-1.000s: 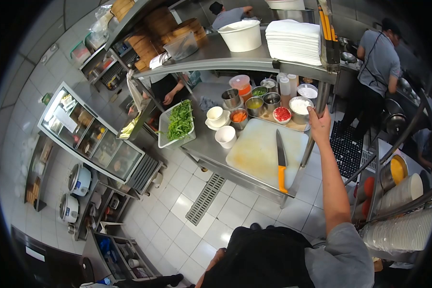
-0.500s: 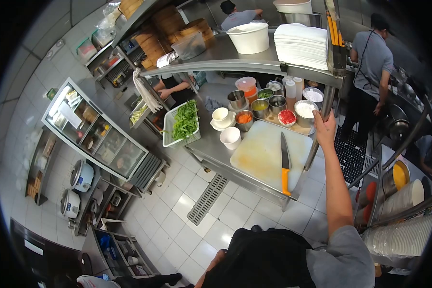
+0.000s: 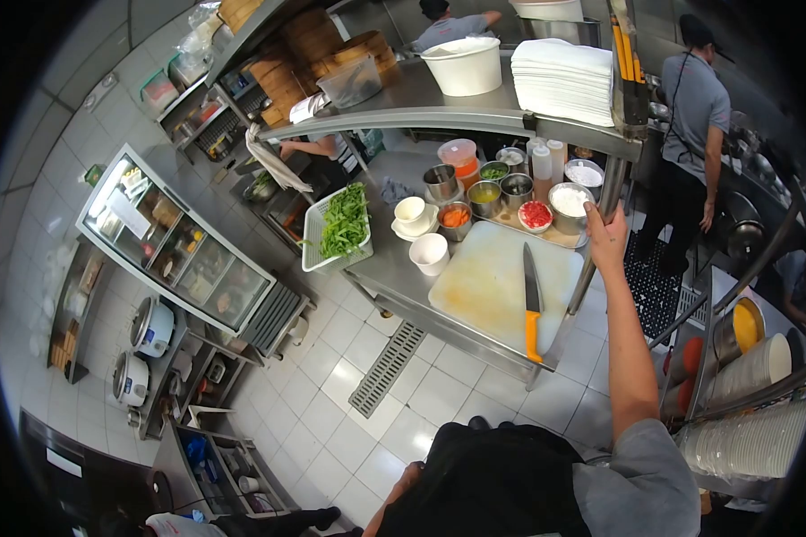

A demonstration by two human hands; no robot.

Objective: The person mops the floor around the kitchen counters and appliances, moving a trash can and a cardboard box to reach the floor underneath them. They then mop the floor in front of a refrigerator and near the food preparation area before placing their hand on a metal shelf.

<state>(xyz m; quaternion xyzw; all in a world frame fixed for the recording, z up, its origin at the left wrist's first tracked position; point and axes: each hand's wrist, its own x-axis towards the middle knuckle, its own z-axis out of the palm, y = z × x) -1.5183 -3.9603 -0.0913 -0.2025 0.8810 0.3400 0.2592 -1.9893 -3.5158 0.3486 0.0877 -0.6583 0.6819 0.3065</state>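
My right hand (image 3: 606,236) is stretched forward, its fingers wrapped around the metal post (image 3: 611,183) at the corner of the steel counter. Close beside it stands a metal cup of white powder (image 3: 570,206). My left hand (image 3: 409,476) hangs low by my black apron (image 3: 493,483), and its fingers are mostly hidden. A knife with an orange handle (image 3: 532,304) lies on a white, stained cutting board (image 3: 475,277), touched by neither hand. Behind the board are chopped red pieces in a small bowl (image 3: 535,217) and a cup of orange shreds (image 3: 455,217).
A white basket of leafy greens (image 3: 342,224) sits at the counter's left end. Overhead, a shelf carries a white tub (image 3: 462,67) and stacked white cloths (image 3: 561,82). One co-worker (image 3: 694,125) stands at right. Stacked bowls (image 3: 743,447) are at lower right; a floor drain (image 3: 387,369) lies below.
At the back left, a co-worker's arms have shifted and a pan with green food has come into view. The co-worker at right has moved slightly. My hands stay in place.
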